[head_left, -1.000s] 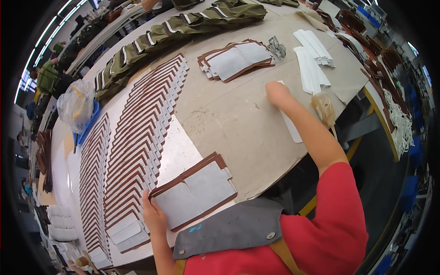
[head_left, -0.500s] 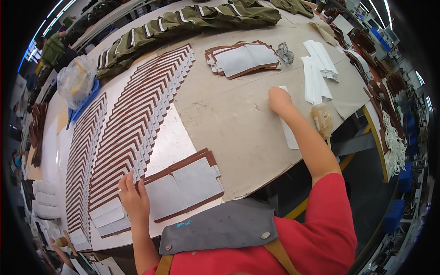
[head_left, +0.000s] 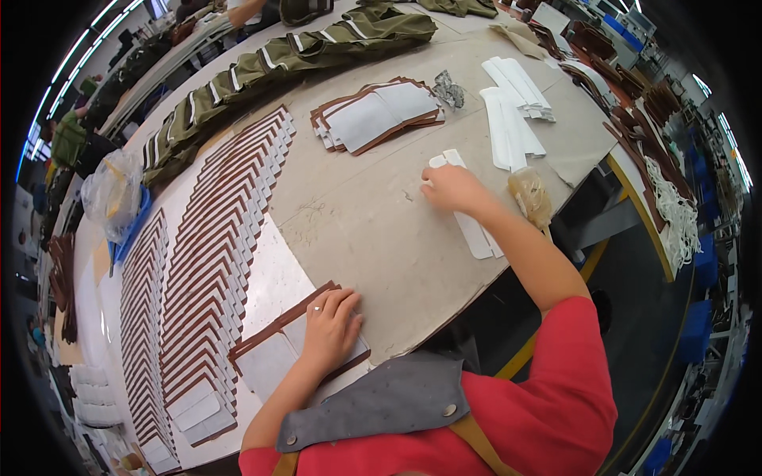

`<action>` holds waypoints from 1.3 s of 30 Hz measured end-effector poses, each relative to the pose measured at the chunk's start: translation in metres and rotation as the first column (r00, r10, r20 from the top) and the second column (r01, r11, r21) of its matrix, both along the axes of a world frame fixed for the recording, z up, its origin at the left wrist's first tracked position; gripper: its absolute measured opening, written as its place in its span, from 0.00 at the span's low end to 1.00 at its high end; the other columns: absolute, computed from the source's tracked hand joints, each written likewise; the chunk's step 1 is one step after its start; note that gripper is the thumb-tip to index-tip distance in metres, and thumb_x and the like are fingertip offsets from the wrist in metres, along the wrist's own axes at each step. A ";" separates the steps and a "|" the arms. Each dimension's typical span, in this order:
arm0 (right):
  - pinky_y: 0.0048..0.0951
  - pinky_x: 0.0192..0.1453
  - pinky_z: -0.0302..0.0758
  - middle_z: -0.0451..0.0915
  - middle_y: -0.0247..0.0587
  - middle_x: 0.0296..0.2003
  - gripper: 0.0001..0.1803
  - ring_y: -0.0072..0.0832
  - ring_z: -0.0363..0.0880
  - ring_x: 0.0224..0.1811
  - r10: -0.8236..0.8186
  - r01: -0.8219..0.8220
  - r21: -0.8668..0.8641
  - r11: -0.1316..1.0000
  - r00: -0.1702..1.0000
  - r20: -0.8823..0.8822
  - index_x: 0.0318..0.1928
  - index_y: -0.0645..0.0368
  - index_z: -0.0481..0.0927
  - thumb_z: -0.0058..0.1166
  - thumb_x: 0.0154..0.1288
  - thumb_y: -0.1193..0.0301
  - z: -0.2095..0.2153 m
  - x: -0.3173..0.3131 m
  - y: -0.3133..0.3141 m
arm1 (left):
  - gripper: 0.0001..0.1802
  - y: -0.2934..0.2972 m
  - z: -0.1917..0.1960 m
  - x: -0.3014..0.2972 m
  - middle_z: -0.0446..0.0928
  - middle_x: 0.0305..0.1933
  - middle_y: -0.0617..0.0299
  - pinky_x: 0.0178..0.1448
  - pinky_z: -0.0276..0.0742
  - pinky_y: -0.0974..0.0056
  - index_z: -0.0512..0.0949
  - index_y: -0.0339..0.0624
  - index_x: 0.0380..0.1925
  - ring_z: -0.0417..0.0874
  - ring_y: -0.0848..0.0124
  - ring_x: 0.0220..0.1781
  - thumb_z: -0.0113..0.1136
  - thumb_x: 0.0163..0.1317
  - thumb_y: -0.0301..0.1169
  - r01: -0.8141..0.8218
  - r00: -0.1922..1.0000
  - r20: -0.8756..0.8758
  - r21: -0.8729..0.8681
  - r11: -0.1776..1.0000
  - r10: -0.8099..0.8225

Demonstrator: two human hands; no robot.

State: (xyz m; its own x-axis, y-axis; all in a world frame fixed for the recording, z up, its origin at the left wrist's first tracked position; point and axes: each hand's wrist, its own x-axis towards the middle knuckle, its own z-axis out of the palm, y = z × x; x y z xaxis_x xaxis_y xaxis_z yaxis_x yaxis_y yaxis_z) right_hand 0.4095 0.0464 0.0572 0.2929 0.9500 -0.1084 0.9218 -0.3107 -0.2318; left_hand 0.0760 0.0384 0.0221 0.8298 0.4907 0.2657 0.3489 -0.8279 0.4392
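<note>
My left hand (head_left: pixel 331 327) lies flat on a stack of brown-edged grey panels (head_left: pixel 270 357) at the near edge of the table. My right hand (head_left: pixel 451 189) reaches out to a small pile of long white strips (head_left: pixel 475 232) near the table's right edge and pinches the top strip at its far end. Whether the strip is lifted off the pile I cannot tell.
Two long overlapping rows of brown-and-grey panels (head_left: pixel 214 262) run along the left. Another panel stack (head_left: pixel 373 115), more white strips (head_left: pixel 512 111) and a crumpled bag (head_left: pixel 530 194) lie further out. Olive green garments (head_left: pixel 270 67) line the far edge. A bare table patch (head_left: pixel 373 230) lies between my hands.
My left hand slid from the stack's left corner onto its top, and the stack shifted nearer my body. My right hand stays on the white strips.
</note>
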 end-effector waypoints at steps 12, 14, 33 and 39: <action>0.38 0.52 0.76 0.73 0.52 0.53 0.18 0.43 0.75 0.54 -0.553 0.589 -0.028 0.808 0.773 0.310 0.48 0.63 0.78 0.46 0.61 0.67 -0.029 0.163 0.027 | 0.16 0.006 -0.012 -0.011 0.73 0.49 0.54 0.58 0.63 0.56 0.75 0.40 0.44 0.71 0.57 0.53 0.59 0.54 0.27 -0.061 0.942 0.284 -0.383 0.922 0.180; 0.38 0.52 0.76 0.72 0.53 0.54 0.18 0.43 0.75 0.54 -0.537 0.597 -0.054 0.800 0.753 0.381 0.49 0.63 0.78 0.47 0.61 0.68 -0.037 0.174 0.029 | 0.14 0.005 -0.009 -0.008 0.74 0.47 0.56 0.57 0.62 0.58 0.76 0.41 0.42 0.71 0.59 0.52 0.59 0.53 0.26 -0.071 0.948 0.274 -0.317 0.946 0.163; 0.38 0.54 0.74 0.75 0.54 0.49 0.16 0.45 0.75 0.52 -0.625 0.658 -0.014 0.753 0.721 0.297 0.46 0.61 0.79 0.54 0.56 0.71 -0.037 0.166 0.022 | 0.10 0.003 -0.005 -0.007 0.76 0.42 0.59 0.54 0.62 0.60 0.77 0.43 0.37 0.74 0.63 0.48 0.58 0.53 0.23 -0.073 0.937 0.314 -0.253 0.965 0.153; 0.37 0.52 0.75 0.77 0.55 0.46 0.16 0.43 0.77 0.50 -0.628 0.631 0.047 0.774 0.756 0.188 0.44 0.64 0.79 0.52 0.55 0.71 -0.042 0.175 0.010 | 0.10 0.001 0.019 -0.011 0.76 0.42 0.56 0.54 0.67 0.61 0.77 0.40 0.38 0.74 0.62 0.48 0.55 0.55 0.21 -0.048 0.920 0.338 -0.407 0.912 0.199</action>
